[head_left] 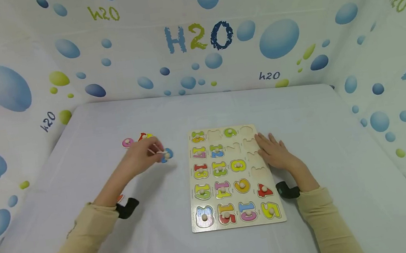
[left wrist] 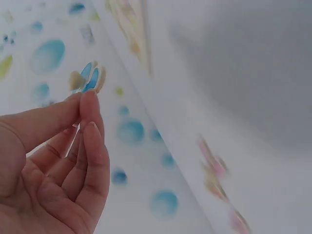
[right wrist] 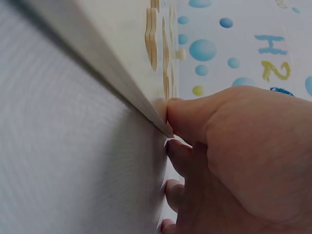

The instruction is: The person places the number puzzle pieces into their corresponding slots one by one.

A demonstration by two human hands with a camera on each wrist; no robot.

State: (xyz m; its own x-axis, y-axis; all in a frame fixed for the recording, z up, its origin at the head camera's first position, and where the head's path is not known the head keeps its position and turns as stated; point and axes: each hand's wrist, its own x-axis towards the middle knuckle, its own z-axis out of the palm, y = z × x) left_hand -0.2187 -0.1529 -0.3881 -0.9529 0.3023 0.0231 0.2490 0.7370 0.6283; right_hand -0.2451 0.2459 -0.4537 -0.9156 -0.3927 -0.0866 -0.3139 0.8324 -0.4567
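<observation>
My left hand (head_left: 144, 155) is raised over the cloth left of the board. Its thumb and fingertips pinch a blue puzzle piece (head_left: 168, 153) with a round wooden knob. The left wrist view shows that piece (left wrist: 90, 80) edge-on; its number cannot be read. A wooden number puzzle board (head_left: 212, 180) lies flat, with knobbed number pieces in many recesses and several bare recesses at its top and right. My right hand (head_left: 276, 152) rests at the board's right edge, fingers extended. In the right wrist view the thumb (right wrist: 187, 117) touches the board's edge (right wrist: 141, 100).
Beyond my left hand lie a pink loose piece (head_left: 127, 142) and a red one (head_left: 143, 137) beside some yellow, partly hidden. An orange-red piece (head_left: 120, 198) shows by my left wrist. A white cloth (head_left: 173, 250) covers the table; patterned sheets (head_left: 138, 45) rise around it.
</observation>
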